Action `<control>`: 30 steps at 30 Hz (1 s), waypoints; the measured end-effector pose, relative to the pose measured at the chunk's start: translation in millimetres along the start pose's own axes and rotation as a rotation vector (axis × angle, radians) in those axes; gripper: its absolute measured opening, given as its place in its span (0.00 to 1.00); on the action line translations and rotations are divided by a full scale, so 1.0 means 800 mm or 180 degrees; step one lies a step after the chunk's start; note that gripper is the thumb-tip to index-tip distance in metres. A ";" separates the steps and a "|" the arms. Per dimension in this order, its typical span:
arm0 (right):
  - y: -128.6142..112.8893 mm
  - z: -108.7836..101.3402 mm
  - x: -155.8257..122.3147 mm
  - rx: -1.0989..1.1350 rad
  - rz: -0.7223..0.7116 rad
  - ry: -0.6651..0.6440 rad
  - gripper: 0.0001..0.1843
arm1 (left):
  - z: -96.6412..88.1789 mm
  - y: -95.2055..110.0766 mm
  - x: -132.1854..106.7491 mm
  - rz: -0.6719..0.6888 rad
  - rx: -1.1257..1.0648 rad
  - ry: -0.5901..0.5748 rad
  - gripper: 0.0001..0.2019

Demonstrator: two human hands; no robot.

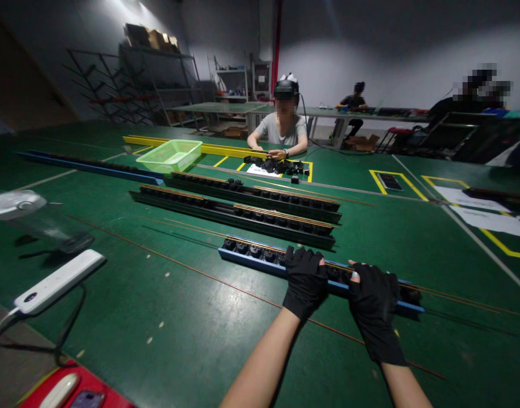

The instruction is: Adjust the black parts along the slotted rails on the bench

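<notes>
Together, the gloved left hand (304,282) and right hand (375,309) grip a blue-edged rail (251,264), hiding its middle.

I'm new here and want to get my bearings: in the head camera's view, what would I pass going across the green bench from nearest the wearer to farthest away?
Left hand, right hand → blue-edged rail → dark rail → second dark rail → green plastic basket → yellow rail → seated co-worker
</notes>
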State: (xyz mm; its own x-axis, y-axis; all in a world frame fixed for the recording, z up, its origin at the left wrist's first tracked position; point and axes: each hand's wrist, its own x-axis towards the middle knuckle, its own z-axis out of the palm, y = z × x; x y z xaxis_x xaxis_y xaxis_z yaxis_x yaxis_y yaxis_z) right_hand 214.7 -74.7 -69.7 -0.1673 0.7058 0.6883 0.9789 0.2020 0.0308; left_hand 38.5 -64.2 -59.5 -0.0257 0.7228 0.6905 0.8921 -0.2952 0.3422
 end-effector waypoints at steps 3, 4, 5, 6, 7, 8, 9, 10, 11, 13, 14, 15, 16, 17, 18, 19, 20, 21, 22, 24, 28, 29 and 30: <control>-0.001 -0.001 0.000 -0.0015 -0.0003 -0.0028 0.18 | 0.000 0.001 0.000 -0.0020 0.0008 0.0008 0.04; -0.001 -0.001 0.000 -0.0026 -0.0004 -0.0019 0.18 | 0.000 0.001 0.001 -0.0034 0.0005 0.0016 0.05; -0.001 -0.001 0.001 -0.0032 -0.0010 -0.0011 0.18 | 0.000 0.001 0.001 -0.0041 -0.0001 0.0019 0.05; -0.001 -0.001 0.001 -0.0033 -0.0018 -0.0002 0.18 | 0.000 0.001 0.001 -0.0039 -0.0007 0.0021 0.05; -0.001 -0.001 0.001 -0.0032 -0.0024 0.0004 0.18 | 0.000 0.000 0.001 -0.0033 -0.0009 0.0026 0.05; -0.001 -0.001 0.001 -0.0029 -0.0026 0.0003 0.18 | 0.001 0.000 0.001 -0.0024 -0.0007 0.0035 0.05; -0.001 -0.001 0.001 -0.0027 -0.0024 -0.0005 0.18 | 0.001 0.000 0.001 -0.0011 -0.0001 0.0049 0.05; -0.001 -0.001 0.001 -0.0026 -0.0010 -0.0008 0.18 | 0.001 0.000 0.001 0.0006 0.0006 0.0062 0.05; -0.001 -0.001 0.001 -0.0023 0.0004 -0.0010 0.18 | 0.001 -0.001 0.001 0.0017 0.0009 0.0076 0.05; -0.001 -0.001 0.001 -0.0008 0.0021 -0.0014 0.18 | 0.002 -0.001 0.001 0.0013 0.0004 0.0098 0.05; -0.002 -0.001 0.001 -0.0002 0.0024 -0.0013 0.18 | 0.002 0.000 0.001 0.0003 -0.0003 0.0107 0.05; -0.002 -0.001 0.001 -0.0002 0.0024 -0.0010 0.18 | 0.002 0.000 0.001 -0.0009 -0.0009 0.0116 0.06; -0.002 -0.001 0.001 -0.0007 0.0018 -0.0007 0.18 | 0.002 0.000 0.001 -0.0018 -0.0012 0.0122 0.06; -0.002 -0.001 0.000 -0.0016 0.0014 -0.0005 0.18 | 0.003 0.000 0.001 -0.0018 -0.0013 0.0127 0.06; -0.002 -0.001 0.000 -0.0026 0.0009 -0.0005 0.18 | 0.003 0.000 0.001 -0.0009 -0.0013 0.0127 0.06; -0.001 0.000 0.000 -0.0036 0.0005 -0.0007 0.18 | 0.003 0.000 0.001 0.0000 -0.0013 0.0127 0.05; -0.001 0.000 0.000 -0.0044 0.0000 -0.0010 0.18 | 0.003 -0.001 0.001 0.0007 -0.0012 0.0125 0.05; -0.001 0.000 0.000 -0.0049 -0.0004 -0.0009 0.18 | 0.003 -0.001 0.001 0.0007 -0.0011 0.0124 0.05; 0.000 0.001 -0.001 -0.0052 -0.0003 -0.0003 0.18 | 0.003 -0.001 0.001 0.0002 -0.0011 0.0120 0.06; 0.000 0.001 -0.001 -0.0044 -0.0005 -0.0005 0.18 | 0.003 0.000 0.000 -0.0014 -0.0010 0.0107 0.06; 0.001 0.002 -0.001 -0.0001 0.0006 -0.0035 0.18 | 0.002 0.000 0.001 -0.0008 0.0004 0.0061 0.05; 0.001 0.002 -0.001 0.0009 0.0012 -0.0029 0.18 | 0.002 0.000 0.001 -0.0004 0.0005 0.0061 0.05; 0.000 0.002 -0.001 0.0014 0.0017 -0.0015 0.18 | 0.002 0.000 0.001 -0.0003 0.0005 0.0062 0.05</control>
State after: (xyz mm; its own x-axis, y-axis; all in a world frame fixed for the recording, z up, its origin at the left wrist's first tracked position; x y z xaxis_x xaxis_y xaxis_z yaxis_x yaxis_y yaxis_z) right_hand 215.0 -74.1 -71.4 -0.1628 0.7100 0.6851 0.9792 0.2014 0.0240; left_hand 39.1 -62.5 -60.1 -0.0353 0.7109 0.7024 0.8928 -0.2935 0.3418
